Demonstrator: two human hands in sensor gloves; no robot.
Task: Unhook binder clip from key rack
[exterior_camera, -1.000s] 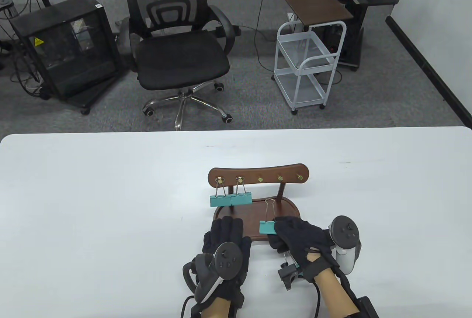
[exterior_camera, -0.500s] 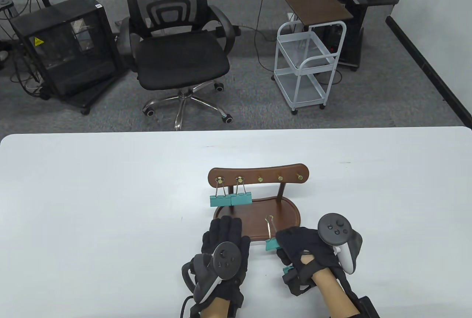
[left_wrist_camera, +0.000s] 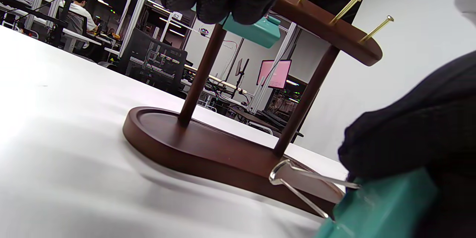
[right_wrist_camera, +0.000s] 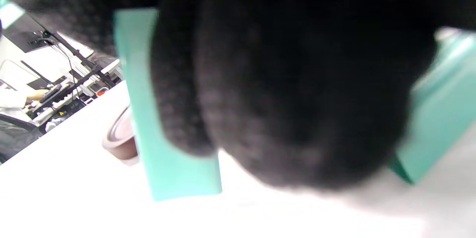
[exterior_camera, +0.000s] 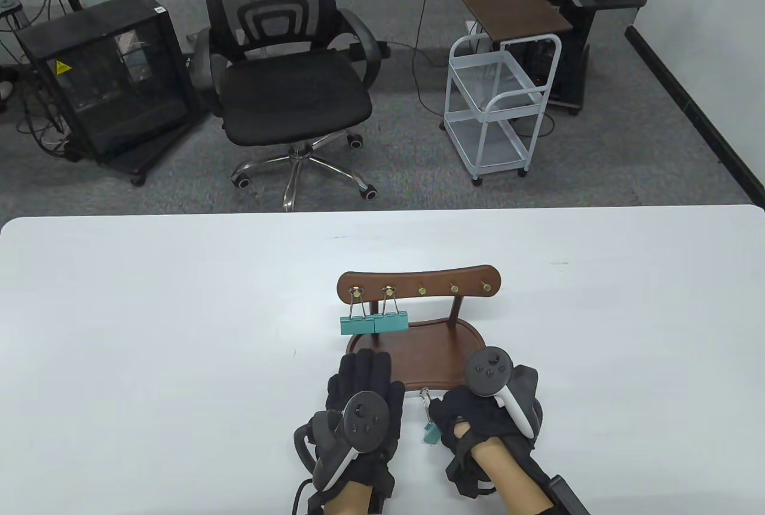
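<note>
A brown wooden key rack [exterior_camera: 418, 287] stands on the white table [exterior_camera: 149, 312], with two teal binder clips [exterior_camera: 374, 322] hanging from its two left hooks. My right hand [exterior_camera: 472, 419] grips a third teal binder clip [exterior_camera: 431, 432] low over the table in front of the rack's base [exterior_camera: 418, 353]; its wire handle points toward the base. The clip also shows in the left wrist view [left_wrist_camera: 379, 204] and the right wrist view [right_wrist_camera: 167, 119]. My left hand [exterior_camera: 361, 395] rests flat on the front left of the base.
Three brass hooks [exterior_camera: 454, 288] on the rack's right are bare. Beyond the table's far edge stand an office chair [exterior_camera: 287, 85], a white cart [exterior_camera: 496, 109] and a black computer case [exterior_camera: 107, 73].
My right hand has carried the teal clip from above the rack's base toward me and down, to the table in front of the base. The left hand has not moved.
</note>
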